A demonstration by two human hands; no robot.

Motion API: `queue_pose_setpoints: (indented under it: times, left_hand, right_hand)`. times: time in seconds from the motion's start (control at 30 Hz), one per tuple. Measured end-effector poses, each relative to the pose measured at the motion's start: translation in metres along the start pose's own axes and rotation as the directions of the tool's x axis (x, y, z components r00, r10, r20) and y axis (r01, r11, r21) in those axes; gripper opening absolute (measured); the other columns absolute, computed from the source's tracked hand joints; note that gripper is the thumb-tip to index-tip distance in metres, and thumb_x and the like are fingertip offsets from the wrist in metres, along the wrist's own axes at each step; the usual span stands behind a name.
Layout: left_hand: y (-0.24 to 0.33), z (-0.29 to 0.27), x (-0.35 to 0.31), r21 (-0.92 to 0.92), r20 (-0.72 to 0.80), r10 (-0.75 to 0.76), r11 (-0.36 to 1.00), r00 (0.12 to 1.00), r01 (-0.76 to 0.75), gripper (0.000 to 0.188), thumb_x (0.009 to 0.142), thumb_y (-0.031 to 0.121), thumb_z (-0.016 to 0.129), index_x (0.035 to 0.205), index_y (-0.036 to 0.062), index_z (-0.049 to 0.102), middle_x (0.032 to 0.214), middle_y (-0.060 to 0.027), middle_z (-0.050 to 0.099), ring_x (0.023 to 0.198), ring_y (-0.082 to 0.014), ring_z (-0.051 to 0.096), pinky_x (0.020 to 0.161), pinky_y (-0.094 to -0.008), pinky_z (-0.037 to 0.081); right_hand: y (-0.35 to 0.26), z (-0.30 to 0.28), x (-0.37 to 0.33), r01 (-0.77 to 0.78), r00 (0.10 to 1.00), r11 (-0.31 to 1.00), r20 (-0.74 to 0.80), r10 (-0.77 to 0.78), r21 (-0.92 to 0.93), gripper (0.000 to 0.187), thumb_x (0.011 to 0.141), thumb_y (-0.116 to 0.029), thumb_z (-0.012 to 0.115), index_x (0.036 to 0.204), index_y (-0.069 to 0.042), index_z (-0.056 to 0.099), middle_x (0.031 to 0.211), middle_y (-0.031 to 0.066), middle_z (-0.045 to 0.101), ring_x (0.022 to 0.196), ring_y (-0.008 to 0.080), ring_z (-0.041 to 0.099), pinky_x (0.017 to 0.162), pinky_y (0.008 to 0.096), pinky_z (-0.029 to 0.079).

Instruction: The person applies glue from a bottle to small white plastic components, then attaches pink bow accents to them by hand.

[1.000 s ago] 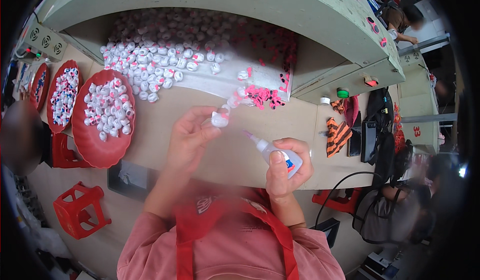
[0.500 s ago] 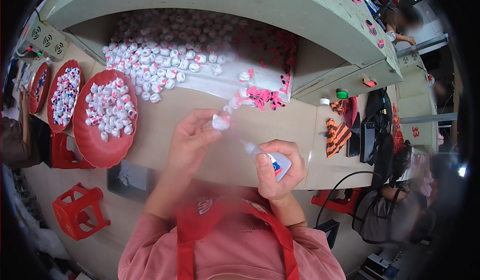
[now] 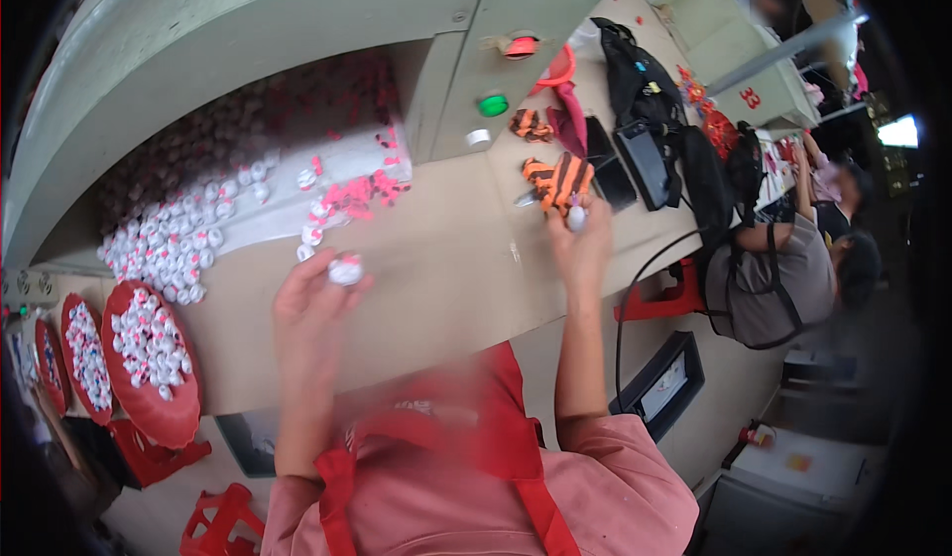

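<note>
White ball with pink trim (image 3: 345,270): one, pinched in the fingertips of the left hand (image 3: 322,288), above the bare tabletop (image 3: 436,258). Long axis: none evident.

Pale bottle (image 3: 576,220): one, apparently clasped by the right hand (image 3: 583,239), just beside the striped cloth (image 3: 558,181); narrow tip seemingly pointing away from the person.

Hands: well apart. Ball lies far to the left of the bottle, the left hand nearest it.

Obscured: most of the bottle, behind fingers; ball's underside, covered. Left hand blurred; shelf's deep contents dim; left-hand dishes (image 3: 188,412) small near the rim.
</note>
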State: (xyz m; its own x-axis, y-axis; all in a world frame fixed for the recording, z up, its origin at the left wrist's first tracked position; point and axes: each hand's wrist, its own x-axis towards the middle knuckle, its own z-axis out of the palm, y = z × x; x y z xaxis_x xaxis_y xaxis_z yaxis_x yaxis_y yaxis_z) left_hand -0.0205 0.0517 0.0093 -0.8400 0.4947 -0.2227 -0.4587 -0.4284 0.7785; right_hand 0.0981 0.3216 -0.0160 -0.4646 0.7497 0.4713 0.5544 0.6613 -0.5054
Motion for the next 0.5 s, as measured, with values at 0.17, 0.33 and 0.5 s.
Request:
queue_pose_setpoints:
  times: [0.17,0.33,0.5]
  left_hand:
    - [-0.024,0.019,0.013,-0.093,0.084,-0.142,0.984,0.986,0.15,0.033,0.082,0.0,0.053,0.115,-0.0028,0.05,0.104,-0.0144,0.059,0.094,-0.0263,0.06,0.08,-0.0264,0.051]
    - [-0.037,0.023,0.015,-0.09,0.084,-0.178,0.978,0.98,0.186,0.032,0.083,0.002,0.054,0.114,-0.003,0.05,0.105,-0.0108,0.058,0.097,-0.0165,0.056,0.082,-0.028,0.046]
    - [-0.04,0.023,0.008,-0.119,0.142,-0.136,0.981,0.98,0.153,0.029,0.082,0.0,0.054,0.111,-0.0025,0.053,0.101,-0.0132,0.06,0.086,-0.0185,0.061,0.071,-0.0272,0.052]
  right_hand:
    - [0.007,0.001,0.007,-0.258,0.946,0.963,0.222,0.236,0.075,0.011,0.075,-0.008,0.064,0.081,0.001,0.061,0.071,0.0074,0.061,0.063,0.0128,0.058,0.056,0.0266,0.046]
    - [-0.07,-0.029,-0.018,-0.545,0.819,0.344,0.573,0.024,0.765,0.009,0.074,-0.001,0.065,0.08,0.004,0.06,0.077,0.0097,0.059,0.063,0.0142,0.059,0.056,0.0256,0.049]
    - [-0.113,-0.006,-0.044,-0.379,0.846,0.452,0.5,-0.184,0.807,0.011,0.07,0.004,0.066,0.078,0.004,0.059,0.085,0.0094,0.055,0.071,0.016,0.059,0.058,0.026,0.05]
